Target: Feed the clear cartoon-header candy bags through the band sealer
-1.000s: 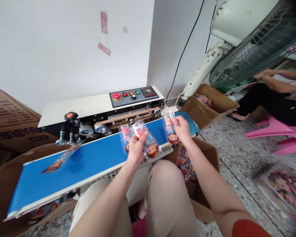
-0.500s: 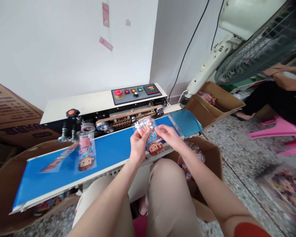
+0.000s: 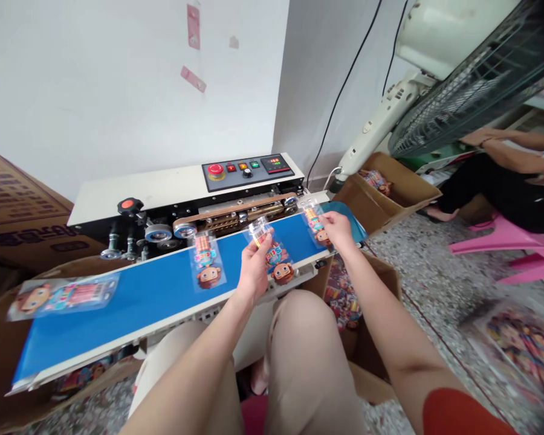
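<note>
Fingers of your right hand (image 3: 338, 231) pinch a printed packet (image 3: 314, 219) by its right edge; it reaches left from them over the blue belt (image 3: 163, 293), long axis far to near. Farther left, your left hand (image 3: 255, 266) grips at least one similar packet (image 3: 281, 271), before the machine (image 3: 172, 190).

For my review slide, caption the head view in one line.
Left hand and right hand hold printed packets over a blue conveyor belt, two more packets farther left.

White wall (image 3: 118, 90) — two pink strips (image 3: 193, 27) stuck on. Fan (image 3: 469, 90), dark grille, at right. Pink stool (image 3: 503, 244) — beneath a seated person (image 3: 498, 187).
</note>
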`<state>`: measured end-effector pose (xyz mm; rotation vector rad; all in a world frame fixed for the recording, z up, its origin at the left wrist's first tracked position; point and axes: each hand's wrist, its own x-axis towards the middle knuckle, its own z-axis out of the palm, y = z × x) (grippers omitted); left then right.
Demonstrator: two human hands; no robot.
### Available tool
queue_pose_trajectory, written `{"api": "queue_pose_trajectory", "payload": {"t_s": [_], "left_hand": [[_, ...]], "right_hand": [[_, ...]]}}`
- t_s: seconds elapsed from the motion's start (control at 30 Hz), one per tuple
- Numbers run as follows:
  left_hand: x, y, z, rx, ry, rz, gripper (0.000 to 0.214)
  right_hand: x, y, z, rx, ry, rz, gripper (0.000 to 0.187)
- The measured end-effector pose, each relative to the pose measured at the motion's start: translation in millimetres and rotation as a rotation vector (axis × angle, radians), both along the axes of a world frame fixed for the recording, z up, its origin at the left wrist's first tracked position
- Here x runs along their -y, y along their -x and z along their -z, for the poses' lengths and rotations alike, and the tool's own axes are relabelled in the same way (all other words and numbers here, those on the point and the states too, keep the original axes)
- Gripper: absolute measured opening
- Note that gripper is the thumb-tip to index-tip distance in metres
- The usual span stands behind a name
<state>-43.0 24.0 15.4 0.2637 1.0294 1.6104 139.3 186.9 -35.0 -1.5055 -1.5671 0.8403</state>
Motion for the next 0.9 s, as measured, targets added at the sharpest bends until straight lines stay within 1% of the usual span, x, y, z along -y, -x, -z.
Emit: {"api": "queue_pose_trajectory", "payload": {"t_s": [0.07,0.1,0.17,0.2,0.23,0.27,0.33,0.37,0.4,0.43,0.47,0.5,0.6,0.63,0.67,0.7,0.77,0.8,0.83,0.9], "left_hand": [[0.2,-0.2,-2.0,-0.005,0.008,0.002,0.051],[0.2,-0.4,-2.9,-0.009,0.012,-0.002,0.052],[0.0,-0.4,-4.0,-0.022,0.003,-0.014,0.052],[-0.3,-0.3,-3.8,-0.031,-0.012,-0.019,0.052],[-0.8,-0.2,-3.2,-0.044,-0.033,-0.022,0.052],[-1.3,-0.1,-2.2,-0.062,-0.059,-0.022,0.051],[-2.1,-0.3,0.1,-0.126,-0.102,-0.022,0.047],[-2.3,-0.5,0.9,-0.173,-0.114,-0.017,0.045],[-2.1,-0.7,1.2,-0.221,-0.114,-0.008,0.044],[-1.7,-0.8,1.1,-0.266,-0.104,0.005,0.044],[-1.1,-0.8,0.6,-0.301,-0.09,0.019,0.045],[-0.3,-0.5,-0.2,-0.323,-0.076,0.031,0.047],[1.6,1.5,-1.9,-0.326,-0.054,0.048,0.051],[1.8,2.4,-1.8,-0.319,-0.055,0.05,0.051],[1.7,3.4,-1.4,-0.31,-0.057,0.053,0.05],[1.4,4.3,-0.7,-0.302,-0.06,0.056,0.049],[0.4,6.0,0.4,-0.295,-0.064,0.065,0.048],[0.0,6.8,0.5,-0.293,-0.064,0.072,0.047],[-0.2,7.4,0.2,-0.293,-0.062,0.078,0.046],[0.1,8.2,-1.6,-0.298,-0.058,0.082,0.044]], "right_hand": [[-6.3,7.8,-2.6,0.134,-0.005,-0.047,0.021],[-3.5,13.3,-5.8,0.202,-0.022,-0.059,0.02],[14.3,25.3,-15.2,0.28,-0.099,-0.06,0.023],[28.5,31.3,-20.7,0.249,-0.131,-0.068,0.027],[45.2,37.0,-26.0,0.18,-0.133,-0.112,0.032],[63.2,42.4,-30.9,0.078,-0.099,-0.19,0.036],[97.1,51.3,-37.7,-0.131,0.089,-0.444,0.04],[110.0,54.0,-39.4,-0.214,0.176,-0.534,0.041],[118.2,54.9,-39.9,-0.282,0.237,-0.584,0.041],[121.1,53.7,-39.5,-0.336,0.264,-0.578,0.041],[118.4,50.1,-38.3,-0.384,0.271,-0.522,0.041],[110.5,44.6,-36.6,-0.426,0.269,-0.431,0.043],[66.4,23.0,-31.4,-0.462,0.278,-0.097,0.048],[50.1,17.4,-30.2,-0.43,0.305,-0.033,0.047],[35.5,13.9,-29.4,-0.386,0.353,-0.009,0.045],[23.5,12.6,-29.0,-0.334,0.405,-0.019,0.043],[9.5,14.5,-29.3,-0.241,0.497,-0.104,0.038],[7.5,15.8,-29.9,-0.21,0.509,-0.146,0.037],[8.2,15.8,-30.5,-0.194,0.486,-0.174,0.037],[15.1,8.3,-30.3,-0.203,0.352,-0.182,0.039]]}}
